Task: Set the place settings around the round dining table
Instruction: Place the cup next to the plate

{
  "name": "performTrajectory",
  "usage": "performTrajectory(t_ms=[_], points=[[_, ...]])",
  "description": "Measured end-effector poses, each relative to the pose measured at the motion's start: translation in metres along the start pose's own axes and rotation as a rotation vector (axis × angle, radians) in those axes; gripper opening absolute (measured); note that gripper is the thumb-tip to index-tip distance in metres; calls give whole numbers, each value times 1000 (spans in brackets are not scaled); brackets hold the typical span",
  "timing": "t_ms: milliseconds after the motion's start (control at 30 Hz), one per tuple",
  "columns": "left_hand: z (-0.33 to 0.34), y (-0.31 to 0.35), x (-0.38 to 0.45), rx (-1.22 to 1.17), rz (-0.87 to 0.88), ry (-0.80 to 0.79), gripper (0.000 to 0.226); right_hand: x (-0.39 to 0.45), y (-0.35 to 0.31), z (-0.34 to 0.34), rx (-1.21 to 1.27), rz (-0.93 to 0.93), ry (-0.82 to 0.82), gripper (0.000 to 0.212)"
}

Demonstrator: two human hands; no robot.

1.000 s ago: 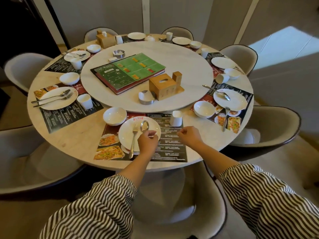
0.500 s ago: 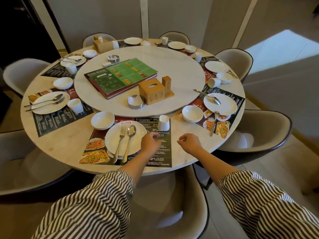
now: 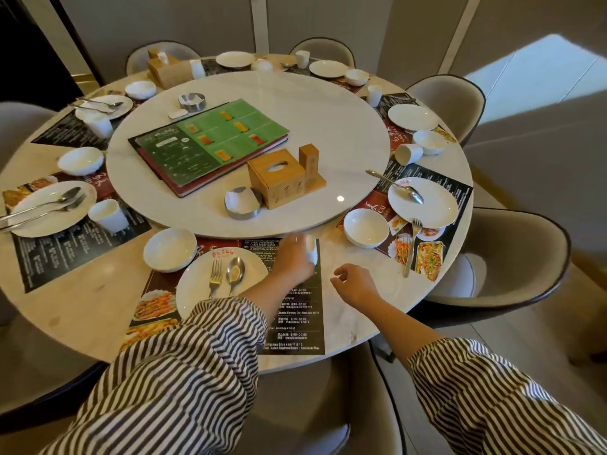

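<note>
On the round table (image 3: 82,290) the nearest setting has a black placemat (image 3: 295,316), a white plate (image 3: 197,287) with a fork (image 3: 215,277) and a spoon (image 3: 236,272) on it, and a white bowl (image 3: 169,249) at its upper left. My left hand (image 3: 294,257) is wrapped around the small white cup (image 3: 311,252) at the mat's top right. My right hand (image 3: 353,284) hovers just right of the mat, fingers loosely curled, holding nothing.
A white turntable (image 3: 328,133) in the middle carries a green menu (image 3: 213,142), a wooden tissue box (image 3: 279,182) and metal ashtrays. Further settings ring the table; on the right, a plate (image 3: 427,205) with a spoon, a fork partly off it. Padded chairs (image 3: 512,257) surround the table.
My left hand left the spoon on the plate, moved up and right, and closed on the white cup. My right hand stayed near the mat's right edge. The view moved closer.
</note>
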State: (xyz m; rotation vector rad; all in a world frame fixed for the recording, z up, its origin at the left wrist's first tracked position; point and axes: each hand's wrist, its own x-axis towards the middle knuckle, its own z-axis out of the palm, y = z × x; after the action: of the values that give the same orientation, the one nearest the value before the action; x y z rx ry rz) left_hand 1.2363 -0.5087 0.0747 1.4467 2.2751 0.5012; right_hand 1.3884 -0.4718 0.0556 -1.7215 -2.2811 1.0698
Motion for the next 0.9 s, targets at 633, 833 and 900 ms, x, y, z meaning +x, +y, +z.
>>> performTrajectory(t_ms=[633,833,900], points=[[8,5,40,375,74,-90,55,33,22,11,159,17,109,29],[-3,-20,33,-348,-221,10,85,33,18,14,202,23,125,30],[-4,-27,28,-569,-334,46,78,33,16,15,218,21,129,30]])
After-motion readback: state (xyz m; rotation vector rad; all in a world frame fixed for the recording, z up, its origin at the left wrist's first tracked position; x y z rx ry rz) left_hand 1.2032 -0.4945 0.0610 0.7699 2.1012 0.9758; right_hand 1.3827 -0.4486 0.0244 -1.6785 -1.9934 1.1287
